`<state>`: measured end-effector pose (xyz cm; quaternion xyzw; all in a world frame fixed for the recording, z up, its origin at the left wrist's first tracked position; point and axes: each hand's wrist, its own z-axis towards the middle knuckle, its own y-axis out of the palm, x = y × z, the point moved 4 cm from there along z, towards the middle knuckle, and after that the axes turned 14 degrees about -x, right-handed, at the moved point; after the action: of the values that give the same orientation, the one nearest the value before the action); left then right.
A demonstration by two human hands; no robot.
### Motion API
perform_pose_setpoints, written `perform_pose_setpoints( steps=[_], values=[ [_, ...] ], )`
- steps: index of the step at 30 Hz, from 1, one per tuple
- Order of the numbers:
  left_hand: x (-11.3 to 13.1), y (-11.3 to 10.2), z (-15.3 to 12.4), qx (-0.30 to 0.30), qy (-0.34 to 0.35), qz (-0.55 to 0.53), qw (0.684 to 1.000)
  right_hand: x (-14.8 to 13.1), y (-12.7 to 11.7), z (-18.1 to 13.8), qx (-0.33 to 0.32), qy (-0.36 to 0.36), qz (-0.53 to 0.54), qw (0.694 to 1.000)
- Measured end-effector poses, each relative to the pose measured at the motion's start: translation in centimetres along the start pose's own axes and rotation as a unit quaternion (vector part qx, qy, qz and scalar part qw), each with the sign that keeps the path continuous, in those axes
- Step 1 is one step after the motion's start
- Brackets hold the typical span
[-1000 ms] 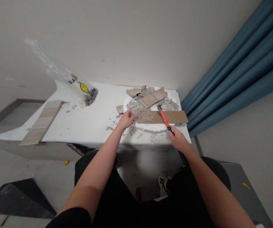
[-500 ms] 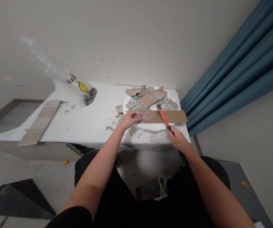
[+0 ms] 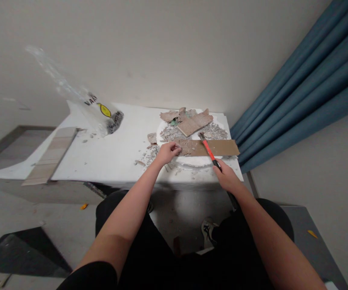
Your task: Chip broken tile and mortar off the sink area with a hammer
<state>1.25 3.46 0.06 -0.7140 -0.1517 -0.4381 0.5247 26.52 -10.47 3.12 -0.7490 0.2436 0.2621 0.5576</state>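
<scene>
Hammer [image 3: 208,150] is gripped in the closed right hand [image 3: 226,177]; left hand [image 3: 166,152], half curled, pinches the end of the brown tile strip [image 3: 222,148].

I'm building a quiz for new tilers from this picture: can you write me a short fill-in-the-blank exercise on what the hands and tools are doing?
1. The ____ hand grips the orange-handled hammer.
2. The left hand pinches the ____ end of the long brown tile strip.
3. The curtain on the right is ____.
Missing words: right; left; blue.
</scene>
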Motion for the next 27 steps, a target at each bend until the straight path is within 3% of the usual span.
perform_pose_setpoints(
  steps=[18,22,27],
  values=[
    [-0.2,1.3,0.0,0.02,0.04,0.066,0.997,-0.2,-0.2,0.1,0.0,-0.007,0.007,1.0],
    [-0.2,1.5,-0.1,0.034,0.039,0.05,0.997,-1.6,-1.0,-0.7,0.001,-0.019,0.053,0.998],
    [-0.2,1.9,-0.3,0.053,0.053,0.001,0.997,-5.2,-1.0,-3.0,-0.047,-0.06,0.182,0.98]
  ],
)
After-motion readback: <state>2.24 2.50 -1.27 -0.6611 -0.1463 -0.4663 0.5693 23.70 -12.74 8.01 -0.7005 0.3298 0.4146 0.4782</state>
